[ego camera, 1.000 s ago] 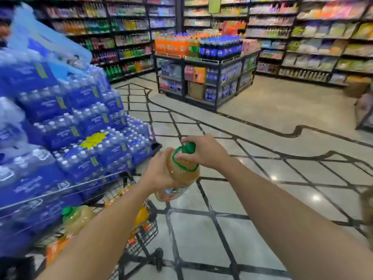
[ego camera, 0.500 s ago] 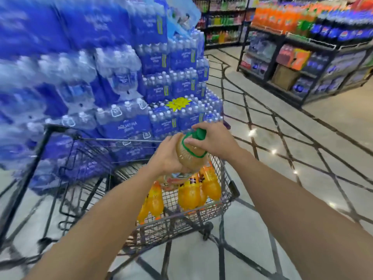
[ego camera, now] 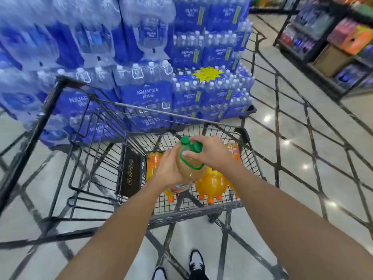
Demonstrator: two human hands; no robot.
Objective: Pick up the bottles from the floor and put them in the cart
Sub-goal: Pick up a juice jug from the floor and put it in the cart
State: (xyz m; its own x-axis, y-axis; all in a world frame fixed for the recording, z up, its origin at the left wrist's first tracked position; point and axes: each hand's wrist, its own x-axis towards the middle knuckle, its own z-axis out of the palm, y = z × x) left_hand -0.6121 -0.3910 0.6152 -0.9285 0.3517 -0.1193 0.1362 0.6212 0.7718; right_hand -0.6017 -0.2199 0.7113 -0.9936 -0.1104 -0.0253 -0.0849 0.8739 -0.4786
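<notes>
Both my hands hold a large amber juice bottle [ego camera: 189,166] with a green cap and green carry handle, above the basket of a black wire shopping cart [ego camera: 201,210]. My right hand [ego camera: 210,153] grips the green handle at the top. My left hand [ego camera: 171,171] wraps the bottle's left side near its label. Under the bottle, several orange soda bottles [ego camera: 212,183] lie on the cart's floor. The held bottle hides part of them.
A tall stack of blue Aquafina water packs [ego camera: 153,77] stands right behind the cart. A dark shelf rack with drinks and boxes [ego camera: 331,49] is at the far right. The tiled floor [ego camera: 302,138] stretches right of the cart. My shoes [ego camera: 195,261] show below.
My view has swung down and left, so the cart now lies directly under my hands. The bottle, held in the same two-handed grip, has moved from beside the cart to over its basket.
</notes>
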